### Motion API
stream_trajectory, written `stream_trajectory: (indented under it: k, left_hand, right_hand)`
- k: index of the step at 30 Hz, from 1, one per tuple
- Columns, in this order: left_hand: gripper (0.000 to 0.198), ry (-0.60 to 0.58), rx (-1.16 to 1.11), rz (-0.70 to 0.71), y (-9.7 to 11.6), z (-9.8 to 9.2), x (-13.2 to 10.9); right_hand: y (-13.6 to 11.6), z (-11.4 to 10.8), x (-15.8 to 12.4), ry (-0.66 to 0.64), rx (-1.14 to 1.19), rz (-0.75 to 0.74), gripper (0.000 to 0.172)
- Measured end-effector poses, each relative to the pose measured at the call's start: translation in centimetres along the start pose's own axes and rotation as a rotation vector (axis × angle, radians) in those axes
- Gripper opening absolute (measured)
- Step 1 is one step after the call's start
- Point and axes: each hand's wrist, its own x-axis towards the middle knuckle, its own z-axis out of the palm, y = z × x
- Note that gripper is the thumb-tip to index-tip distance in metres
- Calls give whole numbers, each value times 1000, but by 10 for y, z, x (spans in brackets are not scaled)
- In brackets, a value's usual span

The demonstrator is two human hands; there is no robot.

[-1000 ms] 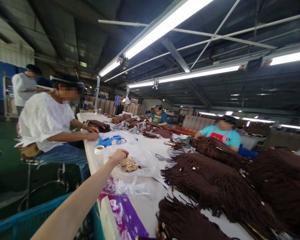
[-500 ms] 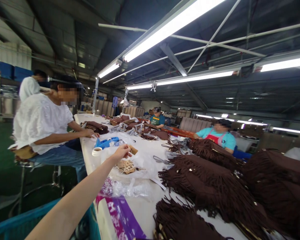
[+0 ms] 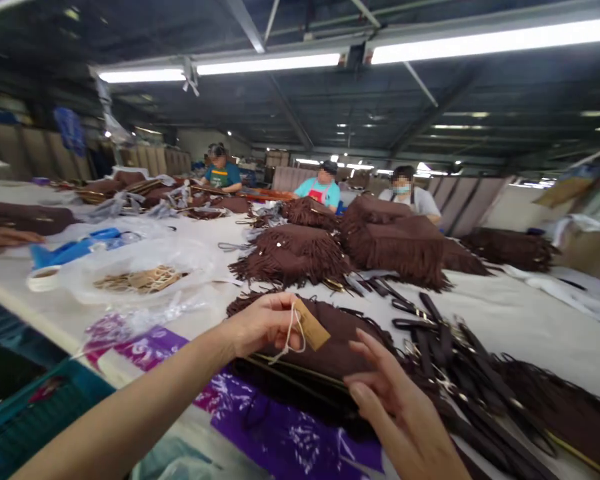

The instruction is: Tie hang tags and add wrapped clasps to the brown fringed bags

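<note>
Between the fingertips of my left hand (image 3: 267, 323) is a brown paper hang tag (image 3: 312, 325) with a loop of white string (image 3: 289, 333) hanging from it. My right hand (image 3: 397, 400) is just to the right of the tag, fingers apart and holding nothing. Under both hands lies a dark brown fringed bag (image 3: 325, 363) with a gold zip edge, on purple plastic packaging (image 3: 260, 423). Farther left, more string tags (image 3: 140, 280) lie heaped on a clear plastic bag (image 3: 205, 257).
Dark straps with metal clasps (image 3: 445, 353) lie to the right. Stacks of brown fringed bags (image 3: 295, 250) fill the table's middle. A blue tool (image 3: 77, 247) and a white cup (image 3: 44, 279) stand left, near a co-worker's hand (image 3: 10, 237). A teal crate (image 3: 40, 413) is below the edge.
My view has swung right. My left hand has come back from the tag heap with the tag to above the nearest brown bag, and my right hand has come into view.
</note>
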Motion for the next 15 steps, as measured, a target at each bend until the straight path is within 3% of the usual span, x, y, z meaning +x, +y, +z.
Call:
stream_trajectory:
  k: [2, 5, 9, 15]
  left_hand:
    - [30, -71, -49, -70, -20, 31, 7]
    - [28, -57, -142, -100, -43, 57, 14]
    - [31, -21, -240, -97, -61, 69, 17]
    - [42, -103, -265, -196, -75, 86, 7]
  right_hand:
    - [-13, 11, 11, -24, 77, 25, 51]
    - [-18, 6, 18, -37, -28, 30, 33]
    - [-10, -20, 12, 18, -114, 75, 29]
    - [-7, -40, 6, 80, -149, 113, 30]
